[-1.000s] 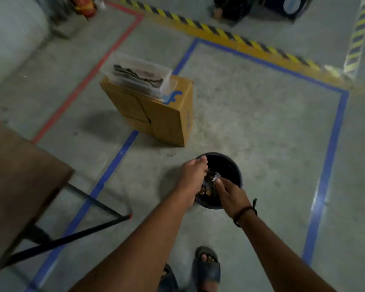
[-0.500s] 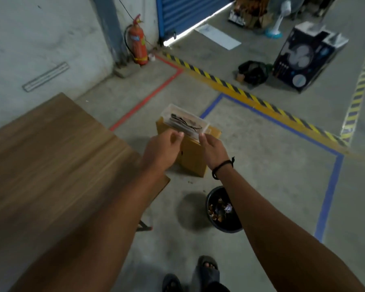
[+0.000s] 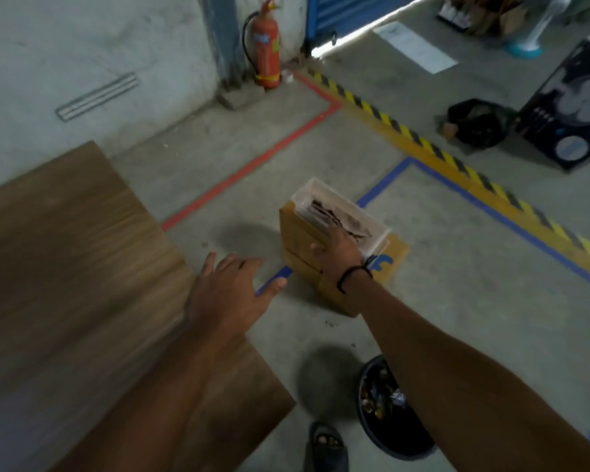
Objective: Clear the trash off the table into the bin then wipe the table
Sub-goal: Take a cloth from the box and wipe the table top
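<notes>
Wooden table (image 3: pixel 65 267) fills left of frame, top bare. Left hand (image 3: pixel 230 294) at centre, fingers spread, holding nothing. Right hand (image 3: pixel 341 248) reaches into clear tray (image 3: pixel 377 248) of cloths on cardboard box (image 3: pixel 304 240); grip cannot tell. Black bin (image 3: pixel 389 437) with trash (image 3: pixel 384 398) lower right.

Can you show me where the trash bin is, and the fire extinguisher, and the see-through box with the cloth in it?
trash bin (image 3: pixel 367 422), head view, on its black left rim.
fire extinguisher (image 3: pixel 265 52), head view, on the red cylinder body.
clear plastic box (image 3: pixel 302 195), head view, on its white far-left corner rim.
</notes>
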Demonstrator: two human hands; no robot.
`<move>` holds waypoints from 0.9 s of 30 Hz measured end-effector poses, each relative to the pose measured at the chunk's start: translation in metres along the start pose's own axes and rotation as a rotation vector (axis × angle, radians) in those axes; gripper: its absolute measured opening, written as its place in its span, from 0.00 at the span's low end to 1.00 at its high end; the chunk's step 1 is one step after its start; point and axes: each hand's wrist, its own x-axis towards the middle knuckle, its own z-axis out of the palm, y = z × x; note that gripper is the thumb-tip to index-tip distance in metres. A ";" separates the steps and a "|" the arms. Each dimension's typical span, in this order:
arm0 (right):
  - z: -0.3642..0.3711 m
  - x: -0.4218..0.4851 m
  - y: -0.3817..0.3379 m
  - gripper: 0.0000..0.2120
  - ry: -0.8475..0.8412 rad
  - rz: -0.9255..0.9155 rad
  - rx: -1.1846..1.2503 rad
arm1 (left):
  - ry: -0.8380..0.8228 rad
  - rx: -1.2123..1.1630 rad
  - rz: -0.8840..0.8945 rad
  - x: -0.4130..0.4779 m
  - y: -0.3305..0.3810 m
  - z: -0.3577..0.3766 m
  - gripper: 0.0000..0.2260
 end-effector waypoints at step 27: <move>0.070 0.184 0.051 0.21 0.020 0.201 -0.193 | 0.096 -0.192 0.014 0.002 -0.005 0.006 0.37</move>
